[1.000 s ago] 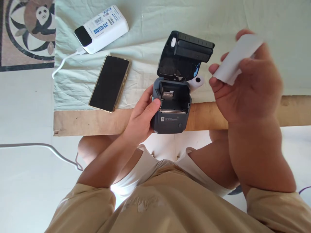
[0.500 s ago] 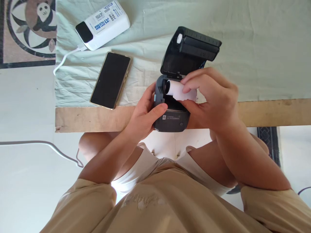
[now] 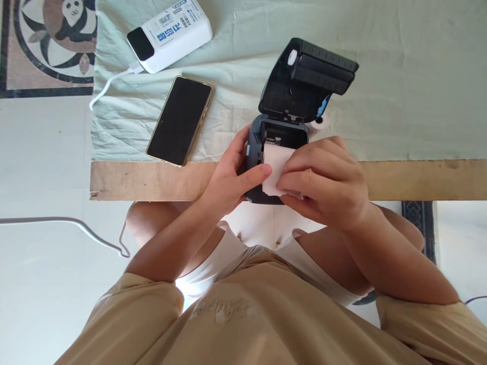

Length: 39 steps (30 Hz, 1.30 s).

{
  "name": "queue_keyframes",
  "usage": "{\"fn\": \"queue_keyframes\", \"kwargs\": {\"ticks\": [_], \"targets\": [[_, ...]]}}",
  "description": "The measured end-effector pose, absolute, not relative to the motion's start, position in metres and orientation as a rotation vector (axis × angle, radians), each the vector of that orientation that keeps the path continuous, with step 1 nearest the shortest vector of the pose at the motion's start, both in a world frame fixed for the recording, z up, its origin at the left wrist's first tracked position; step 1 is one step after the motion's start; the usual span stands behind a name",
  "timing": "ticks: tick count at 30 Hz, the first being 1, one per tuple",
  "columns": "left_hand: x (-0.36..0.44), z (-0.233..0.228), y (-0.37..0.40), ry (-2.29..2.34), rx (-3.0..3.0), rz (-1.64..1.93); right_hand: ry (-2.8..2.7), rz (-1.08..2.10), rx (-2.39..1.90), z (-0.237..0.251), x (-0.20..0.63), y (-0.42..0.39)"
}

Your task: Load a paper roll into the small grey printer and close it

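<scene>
A dark portable label printer (image 3: 254,129) is held at the table's front edge, its black lid (image 3: 304,81) swung up and back. My left hand (image 3: 236,175) is closed around the printer's left side, with the thumb over the front and touching the paper's left edge. A strip of white paper (image 3: 274,165) lies over the opening and front of the printer. My right hand (image 3: 323,180) pinches this paper from the right, and its fingers cover the right part. Behind the printer, a small white paper roll (image 3: 319,123) rests on the cloth, partly hidden by the lid.
A phone (image 3: 180,120) lies on the green cloth (image 3: 411,81) to the left. Beyond it sits a white power bank (image 3: 178,35) with a white cable (image 3: 108,86) plugged in. The wooden table edge (image 3: 152,181) runs in front of me.
My right hand has moved the paper toward me, from inside the printer's bay to over its front. The bay's floor and the roll behind the printer now show. The view has shifted slightly.
</scene>
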<state>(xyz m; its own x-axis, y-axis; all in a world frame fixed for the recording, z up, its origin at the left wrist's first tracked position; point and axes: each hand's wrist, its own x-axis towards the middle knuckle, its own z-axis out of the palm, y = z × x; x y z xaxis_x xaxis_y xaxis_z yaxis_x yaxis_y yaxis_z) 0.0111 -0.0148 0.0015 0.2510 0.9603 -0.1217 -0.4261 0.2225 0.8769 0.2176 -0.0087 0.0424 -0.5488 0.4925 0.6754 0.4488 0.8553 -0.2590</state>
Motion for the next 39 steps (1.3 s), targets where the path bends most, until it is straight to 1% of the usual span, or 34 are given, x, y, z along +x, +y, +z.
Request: {"fn": "queue_keyframes", "kwargs": {"ticks": [3, 8, 12, 14, 16, 19, 24, 27, 32, 35, 39], "targets": [[0.010, 0.000, -0.015, 0.853, 0.847, 1.085, -2.214, 0.103, -0.688, 0.038, 0.216, -0.008], [0.009, -0.001, -0.015, 0.860, 0.852, 1.072, -1.769, 0.120, -0.886, 0.038, 0.225, 0.007], [0.007, -0.002, -0.014, 0.866, 0.902, 1.035, -1.680, 0.396, -1.004, 0.045, 0.229, 0.017], [0.008, -0.002, -0.013, 0.886, 0.905, 1.021, -1.653, 0.441, -1.011, 0.049, 0.229, 0.019], [0.009, 0.000, -0.013, 0.892, 0.880, 1.044, -1.653, 0.484, -1.010, 0.052, 0.228, 0.020], [0.012, 0.002, -0.013, 0.890, 0.810, 1.093, -1.778, 0.546, -0.892, 0.051, 0.231, 0.021], [0.013, 0.006, -0.016, 0.843, 0.722, 1.134, -2.044, 0.535, -0.873, 0.037, 0.234, 0.017], [0.012, 0.009, -0.020, 0.769, 0.705, 1.172, -1.995, 0.590, -0.902, 0.030, 0.228, 0.007], [0.013, 0.015, -0.025, 0.840, 0.725, 1.175, -1.884, 0.843, -1.150, 0.029, 0.216, -0.010], [0.011, 0.014, -0.025, 0.879, 0.746, 1.125, -1.846, 0.906, -1.076, 0.029, 0.213, -0.011], [0.007, 0.009, -0.024, 0.862, 0.779, 1.114, -1.873, 0.910, -1.019, 0.028, 0.212, -0.006]]}}
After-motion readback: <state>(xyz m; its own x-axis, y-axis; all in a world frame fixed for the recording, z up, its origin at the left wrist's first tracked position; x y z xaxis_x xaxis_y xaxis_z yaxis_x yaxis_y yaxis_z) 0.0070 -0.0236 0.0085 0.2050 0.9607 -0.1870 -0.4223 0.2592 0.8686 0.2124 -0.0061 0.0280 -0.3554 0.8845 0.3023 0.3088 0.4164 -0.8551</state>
